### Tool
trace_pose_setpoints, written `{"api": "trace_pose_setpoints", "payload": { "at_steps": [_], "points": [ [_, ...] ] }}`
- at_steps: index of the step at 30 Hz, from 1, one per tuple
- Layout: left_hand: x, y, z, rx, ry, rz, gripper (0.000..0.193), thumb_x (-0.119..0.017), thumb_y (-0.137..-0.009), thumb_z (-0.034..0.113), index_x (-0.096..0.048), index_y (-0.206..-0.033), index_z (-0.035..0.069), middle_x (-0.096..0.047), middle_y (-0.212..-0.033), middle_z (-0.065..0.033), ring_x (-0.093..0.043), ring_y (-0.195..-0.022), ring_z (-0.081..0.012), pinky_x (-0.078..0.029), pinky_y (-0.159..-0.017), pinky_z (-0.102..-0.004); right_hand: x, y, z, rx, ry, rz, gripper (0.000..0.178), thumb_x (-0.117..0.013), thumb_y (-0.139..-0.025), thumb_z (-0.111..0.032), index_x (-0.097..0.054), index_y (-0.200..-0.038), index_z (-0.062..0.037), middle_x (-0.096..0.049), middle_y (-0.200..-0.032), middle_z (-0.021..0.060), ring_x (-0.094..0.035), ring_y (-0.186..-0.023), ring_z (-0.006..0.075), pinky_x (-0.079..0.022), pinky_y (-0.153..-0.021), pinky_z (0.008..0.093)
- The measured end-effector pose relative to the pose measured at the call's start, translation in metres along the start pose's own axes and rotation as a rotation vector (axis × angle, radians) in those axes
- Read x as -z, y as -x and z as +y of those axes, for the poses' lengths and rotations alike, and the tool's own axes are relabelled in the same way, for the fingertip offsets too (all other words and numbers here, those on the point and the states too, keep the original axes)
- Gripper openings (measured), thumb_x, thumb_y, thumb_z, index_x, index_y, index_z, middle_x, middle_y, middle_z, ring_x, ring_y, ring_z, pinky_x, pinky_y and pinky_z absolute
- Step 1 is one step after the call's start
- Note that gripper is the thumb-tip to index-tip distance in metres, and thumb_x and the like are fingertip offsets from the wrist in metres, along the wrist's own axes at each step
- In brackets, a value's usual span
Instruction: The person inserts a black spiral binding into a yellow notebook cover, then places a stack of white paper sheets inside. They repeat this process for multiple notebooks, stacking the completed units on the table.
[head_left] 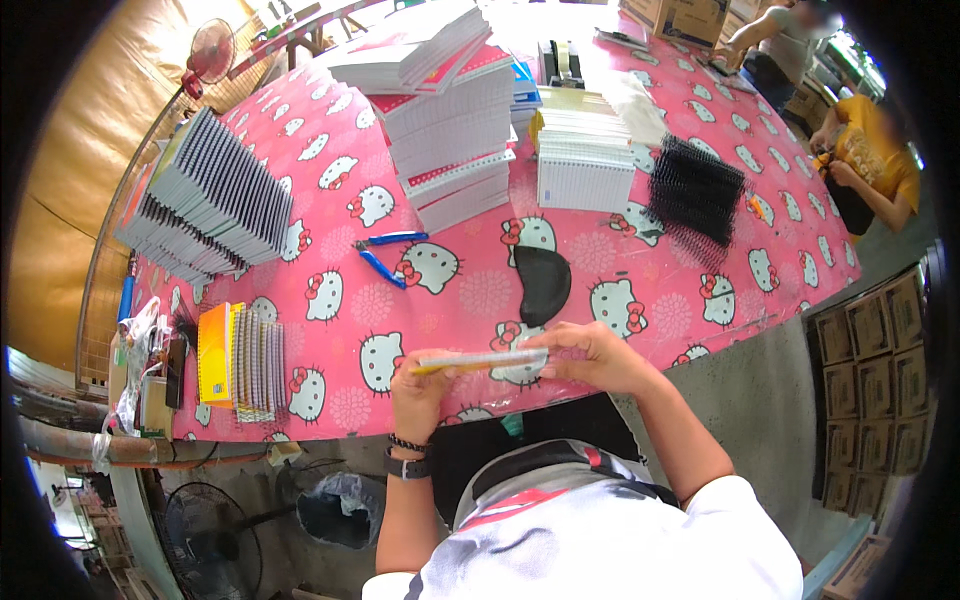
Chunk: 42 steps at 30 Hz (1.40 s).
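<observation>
A thin notebook (485, 361) with a yellow underside is held nearly edge-on above the table's near edge. My left hand (425, 378) is closed on its left end, and my right hand (588, 356) pinches its right end. Just beyond the notebook lies a curved black pad (543, 285). Blue-handled pliers (384, 256) rest with their handles spread, farther off to the left. A heap of black plastic binding coils (697, 195) sits to the right. The face of the notebook cannot be made out from this angle.
A tall stack of unbound books (450, 140) stands at the middle back, with white pads (585, 165) beside it. Spiral notebooks (215, 195) and yellow ones (240, 360) are piled on the left. Two people (865, 160) work at the far right. Cartons (870, 390) are stacked right.
</observation>
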<state>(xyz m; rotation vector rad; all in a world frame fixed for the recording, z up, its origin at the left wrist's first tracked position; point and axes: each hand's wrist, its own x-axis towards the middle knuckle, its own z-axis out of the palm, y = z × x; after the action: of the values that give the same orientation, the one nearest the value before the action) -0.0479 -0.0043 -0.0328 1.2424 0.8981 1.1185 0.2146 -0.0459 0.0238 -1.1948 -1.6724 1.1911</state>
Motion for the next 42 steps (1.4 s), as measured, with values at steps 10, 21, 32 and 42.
{"api": "trace_pose_setpoints", "payload": {
  "at_steps": [10,21,32,42],
  "points": [
    [-0.017,-0.005,0.010,0.374,0.712,-0.266,0.032,-0.060,-0.091,0.010,-0.050,-0.120,0.000,-0.062,-0.113,-0.0109,-0.062,-0.102,-0.0198,-0.049,-0.089,-0.0322,-0.027,-0.013,0.008,0.017,-1.055,-0.144,0.051,-0.075,-0.080,-0.016,-0.053,-0.123,0.0013,-0.063,-0.110,0.0085,-0.061,-0.101,0.0138,-0.051,-0.087,0.0273],
    [0.004,-0.008,0.007,0.134,0.423,-0.111,0.028,-0.061,-0.089,0.005,-0.056,-0.116,0.001,-0.063,-0.108,-0.0074,-0.060,-0.101,-0.0174,-0.047,-0.091,-0.0323,0.006,-0.012,-0.003,0.013,-0.190,0.289,0.018,-0.059,-0.090,-0.003,-0.062,-0.108,-0.0005,-0.066,-0.093,0.0035,-0.060,-0.078,0.0068,-0.048,-0.067,0.0216],
    [0.005,-0.010,-0.003,0.047,0.253,-0.022,0.021,-0.065,-0.087,0.005,-0.057,-0.106,0.003,-0.063,-0.101,-0.0053,-0.059,-0.091,-0.0110,-0.047,-0.083,-0.0261,0.115,-0.061,0.061,0.102,0.268,0.974,0.022,-0.065,-0.083,-0.008,-0.061,-0.104,-0.0028,-0.062,-0.083,0.0056,-0.053,-0.069,0.0134,-0.044,-0.065,0.0294],
    [-0.012,-0.018,-0.008,0.118,-0.041,0.110,0.027,-0.064,-0.087,0.004,-0.054,-0.111,-0.002,-0.063,-0.099,-0.0066,-0.061,-0.089,-0.0138,-0.049,-0.080,-0.0268,0.038,-0.020,0.044,-0.249,0.285,0.485,0.057,-0.071,-0.081,-0.024,-0.044,-0.127,-0.0047,-0.066,-0.090,0.0179,-0.064,-0.082,0.0287,-0.050,-0.073,0.0389]
  ]
}}
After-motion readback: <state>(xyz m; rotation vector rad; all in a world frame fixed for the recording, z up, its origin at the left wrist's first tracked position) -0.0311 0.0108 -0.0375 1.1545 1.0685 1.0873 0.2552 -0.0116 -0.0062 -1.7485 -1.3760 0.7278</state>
